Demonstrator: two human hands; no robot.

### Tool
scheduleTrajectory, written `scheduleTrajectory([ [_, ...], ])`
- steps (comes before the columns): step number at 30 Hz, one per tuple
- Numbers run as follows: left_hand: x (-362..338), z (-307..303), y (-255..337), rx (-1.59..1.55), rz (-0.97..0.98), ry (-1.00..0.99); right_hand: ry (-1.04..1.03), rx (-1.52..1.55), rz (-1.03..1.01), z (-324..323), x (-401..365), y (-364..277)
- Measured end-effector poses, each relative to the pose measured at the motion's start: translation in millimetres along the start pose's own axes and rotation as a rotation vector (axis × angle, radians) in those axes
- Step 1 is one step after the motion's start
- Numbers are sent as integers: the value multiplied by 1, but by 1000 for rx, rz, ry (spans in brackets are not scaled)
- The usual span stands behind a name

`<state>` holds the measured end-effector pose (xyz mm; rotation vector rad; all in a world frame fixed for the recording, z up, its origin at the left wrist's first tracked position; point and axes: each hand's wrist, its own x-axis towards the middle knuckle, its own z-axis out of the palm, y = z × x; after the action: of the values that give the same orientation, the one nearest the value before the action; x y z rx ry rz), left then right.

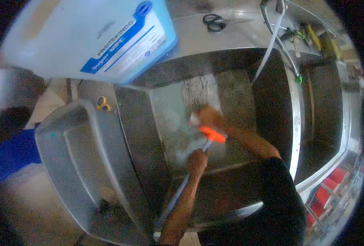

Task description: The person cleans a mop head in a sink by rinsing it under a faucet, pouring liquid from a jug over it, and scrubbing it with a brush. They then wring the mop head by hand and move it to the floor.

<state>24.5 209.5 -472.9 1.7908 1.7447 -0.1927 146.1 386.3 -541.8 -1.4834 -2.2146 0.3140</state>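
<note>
My left hand (pixel 197 162) is closed round the pale handle of a mop, just below its orange head clamp (pixel 212 134). Beyond the clamp, my right hand (pixel 210 118) is closed at the near end of the white mop strands (pixel 200 92), touching something white that is too blurred to make out. The strands lie spread on the bottom of a deep metal sink (pixel 235 98), where cloudy liquid or foam shows to the left. The handle runs down toward the sink's near edge. The fingers of my right hand are partly smeared.
A large pale-blue jug (pixel 88 37) leans over the sink's back left. Black scissors (pixel 217 22) lie on the back ledge beside a metal tap (pixel 280 39). A grey bin (pixel 73 151) stands left, a second basin (pixel 321 119) right. A person's blue garment (pixel 14 153) shows far left.
</note>
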Motion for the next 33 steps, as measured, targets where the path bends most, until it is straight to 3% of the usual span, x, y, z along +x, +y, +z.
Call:
scheduleTrajectory([
  [2, 9, 3, 1, -16, -28, -23, -388, -113, 2, -13, 66, 29],
  [3, 8, 7, -1, -61, -59, -65, -424, -176, -19, -18, 88, 33],
  [5, -10, 12, -3, -42, -71, -99, -239, -469, -113, -15, 79, 34],
  [6, -7, 11, -5, -37, -77, -88, -315, -192, 34, -2, 68, 25],
  [8, -3, 4, -2, -41, -88, -50, -332, -55, 106, 32, -24, -2],
  [9, -3, 2, 1, -57, -120, -40, -329, -64, 94, 24, -9, 2],
  [11, -5, -3, 3, -48, -137, -45, -649, -96, -97, -3, 32, -2],
  [12, -2, -6, 3, 3, -111, -48, -469, -83, -120, -9, 68, 4],
  [17, -12, -14, 7, -88, -155, -149, -262, -26, -62, -26, 55, -20],
  [18, -12, -11, 6, -67, -133, -91, -350, -79, -123, 38, 4, -16],
  [19, -10, -7, 7, -45, -109, -32, -343, -92, -120, 54, 1, -5],
  [21, -9, 0, 9, -60, -60, -29, -610, -173, -285, 73, 5, 15],
  [22, -7, 1, -2, -64, -37, -25, -816, -19, -234, 26, 79, 1],
  [24, 0, -13, 7, -13, -88, -52, -423, -61, -13, 31, 120, 4],
  [25, -7, -15, 10, 32, -117, -105, -449, -48, 14, 28, 102, -4],
  [26, -2, -6, 7, -73, -234, -289, -433, 34, 6, 21, 94, -10],
  [28, -6, 7, -1, -45, -180, -200, -305, 184, -106, 9, 54, -33],
  [30, -9, -4, 4, -6, -95, -36, -384, 109, -57, -7, 82, -17],
  [33, -6, 2, -2, 58, -128, -89, -620, -33, 165, -26, 117, 1],
])
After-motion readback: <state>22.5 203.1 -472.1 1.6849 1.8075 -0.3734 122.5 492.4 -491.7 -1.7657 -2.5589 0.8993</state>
